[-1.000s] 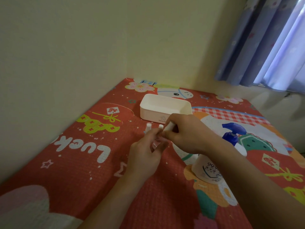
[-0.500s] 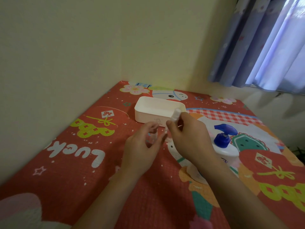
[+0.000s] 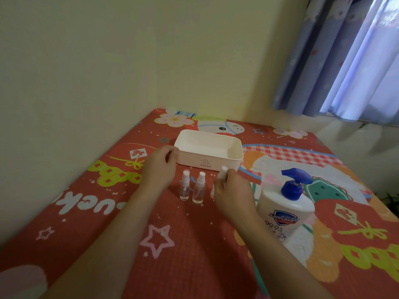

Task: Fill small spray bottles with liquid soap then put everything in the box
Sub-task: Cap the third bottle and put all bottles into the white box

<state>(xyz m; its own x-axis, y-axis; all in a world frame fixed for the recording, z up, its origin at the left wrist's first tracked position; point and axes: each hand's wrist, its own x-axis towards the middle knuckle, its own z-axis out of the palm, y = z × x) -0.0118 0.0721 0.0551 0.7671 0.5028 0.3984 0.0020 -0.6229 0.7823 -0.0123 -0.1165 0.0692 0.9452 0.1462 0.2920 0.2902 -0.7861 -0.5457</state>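
Two clear capped spray bottles upright before open white box; third bottle pinched in right hand; white soap pump bottle upright at right.

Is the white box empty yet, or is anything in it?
Empty, as far as visible: the white box shows only bare inner walls; its near floor is hidden.

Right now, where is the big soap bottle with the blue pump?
In the head view the soap pump bottle stands upright on the red mat, just right of the right hand and nearer the camera than the white box.
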